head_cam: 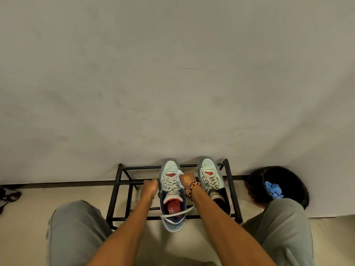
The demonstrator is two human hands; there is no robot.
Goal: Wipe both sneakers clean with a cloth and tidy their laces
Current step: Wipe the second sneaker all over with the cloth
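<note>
Two pale mint sneakers with grey laces stand toe-to-wall on a black metal shoe rack. The left sneaker has a red insole and a loose lace end lying across its heel. My right hand, with a beaded bracelet on the wrist, presses a white cloth against that sneaker's right side near the toe. Against the same sneaker's left side rests my left hand, fingers curled. The right sneaker stands untouched beside my right wrist.
A black round bin with blue crumpled material inside sits right of the rack by the wall. My knees in grey trousers flank the rack. A dark object lies on the floor at the far left. The white wall rises just behind the rack.
</note>
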